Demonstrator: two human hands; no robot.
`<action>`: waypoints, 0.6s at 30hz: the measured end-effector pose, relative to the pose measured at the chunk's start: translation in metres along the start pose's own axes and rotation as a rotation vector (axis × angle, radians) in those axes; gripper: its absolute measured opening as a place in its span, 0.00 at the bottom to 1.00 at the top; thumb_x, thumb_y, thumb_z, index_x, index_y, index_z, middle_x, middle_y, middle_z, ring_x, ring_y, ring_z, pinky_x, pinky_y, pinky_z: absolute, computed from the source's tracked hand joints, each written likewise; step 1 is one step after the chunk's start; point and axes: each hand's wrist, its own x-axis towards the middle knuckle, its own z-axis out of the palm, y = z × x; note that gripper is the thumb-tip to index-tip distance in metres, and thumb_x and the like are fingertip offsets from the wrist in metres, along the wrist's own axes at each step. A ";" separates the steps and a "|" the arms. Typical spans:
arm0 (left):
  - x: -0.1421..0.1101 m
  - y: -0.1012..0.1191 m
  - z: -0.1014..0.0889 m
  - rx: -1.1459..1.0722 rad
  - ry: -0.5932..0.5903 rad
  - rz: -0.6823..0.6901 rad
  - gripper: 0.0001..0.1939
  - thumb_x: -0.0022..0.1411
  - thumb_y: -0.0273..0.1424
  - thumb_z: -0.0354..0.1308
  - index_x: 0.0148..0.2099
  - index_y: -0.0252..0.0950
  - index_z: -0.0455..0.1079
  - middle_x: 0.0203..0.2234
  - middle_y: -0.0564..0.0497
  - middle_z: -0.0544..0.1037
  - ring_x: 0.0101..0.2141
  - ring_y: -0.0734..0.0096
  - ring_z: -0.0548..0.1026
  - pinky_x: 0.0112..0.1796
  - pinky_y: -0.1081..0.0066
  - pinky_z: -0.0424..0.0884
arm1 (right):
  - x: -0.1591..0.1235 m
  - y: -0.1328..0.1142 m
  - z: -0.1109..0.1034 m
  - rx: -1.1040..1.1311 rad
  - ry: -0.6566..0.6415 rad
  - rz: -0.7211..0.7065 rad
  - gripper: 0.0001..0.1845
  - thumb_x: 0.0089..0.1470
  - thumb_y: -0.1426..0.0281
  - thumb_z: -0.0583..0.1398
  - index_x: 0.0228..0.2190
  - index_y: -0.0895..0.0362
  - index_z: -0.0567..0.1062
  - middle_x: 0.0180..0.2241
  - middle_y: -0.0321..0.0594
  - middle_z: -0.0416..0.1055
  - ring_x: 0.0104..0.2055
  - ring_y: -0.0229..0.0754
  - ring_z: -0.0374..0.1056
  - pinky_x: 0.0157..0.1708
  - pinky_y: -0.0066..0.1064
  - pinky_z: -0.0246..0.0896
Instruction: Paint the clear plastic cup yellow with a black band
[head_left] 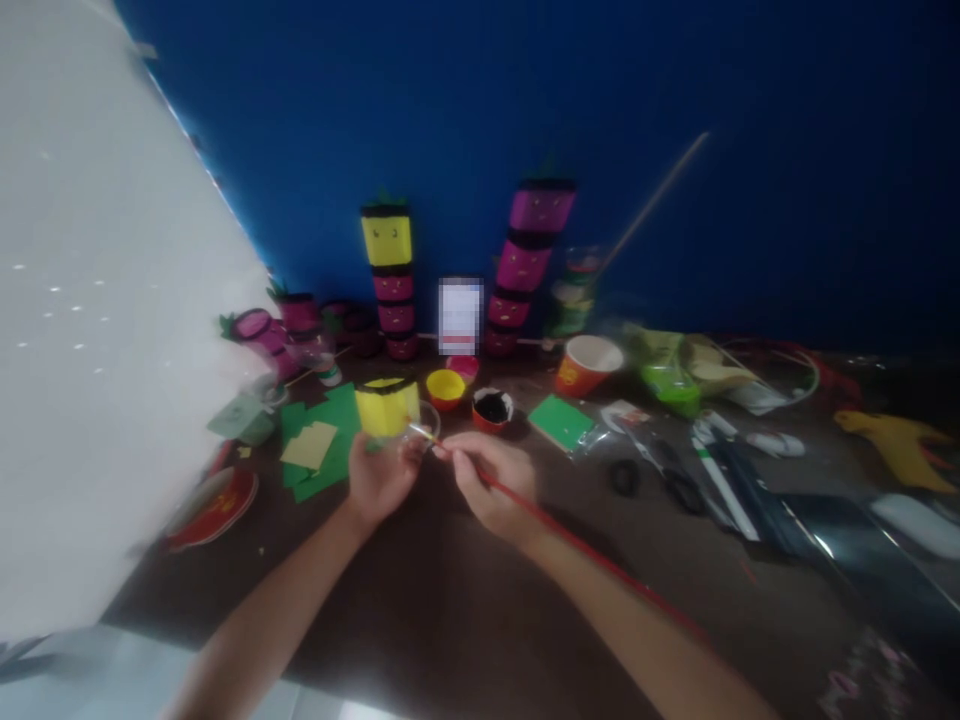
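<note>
My left hand (381,478) grips a small cup wrapped in yellow paper with a black rim (385,406), held upright over the dark table. My right hand (491,478) pinches a long red paintbrush (570,540), its tip touching the lower right side of the yellow cup. Just behind the hands sit a yellow bowl (445,387) and an orange bowl holding black paint (492,408).
Stacks of pink and yellow decorated cups (525,265) stand against the blue wall. Green and yellow paper pieces (319,445) lie left of my hands. An orange paper cup (587,365), a green card (561,421), scissors (679,487), pens and plastic bags lie to the right. A white wall rises at left.
</note>
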 end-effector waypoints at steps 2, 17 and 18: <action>0.000 0.001 -0.002 -0.019 0.011 0.002 0.31 0.58 0.38 0.47 0.57 0.20 0.56 0.25 0.44 0.72 0.24 0.72 0.72 0.26 0.76 0.71 | 0.000 -0.001 -0.002 -0.021 -0.027 0.008 0.08 0.52 0.76 0.55 0.28 0.55 0.74 0.26 0.35 0.76 0.29 0.36 0.72 0.32 0.27 0.68; 0.000 0.002 -0.003 -0.021 0.003 -0.015 0.32 0.56 0.39 0.49 0.58 0.23 0.56 0.25 0.46 0.71 0.23 0.74 0.71 0.26 0.77 0.71 | -0.002 0.001 -0.007 -0.008 -0.010 0.012 0.07 0.52 0.75 0.55 0.28 0.55 0.73 0.26 0.35 0.74 0.28 0.36 0.71 0.30 0.27 0.67; 0.000 0.002 -0.004 -0.019 -0.006 -0.018 0.32 0.56 0.40 0.49 0.58 0.23 0.55 0.26 0.46 0.71 0.24 0.74 0.71 0.27 0.77 0.71 | -0.002 0.001 -0.008 0.004 0.015 0.013 0.07 0.53 0.75 0.54 0.29 0.55 0.73 0.27 0.36 0.74 0.29 0.37 0.71 0.31 0.27 0.68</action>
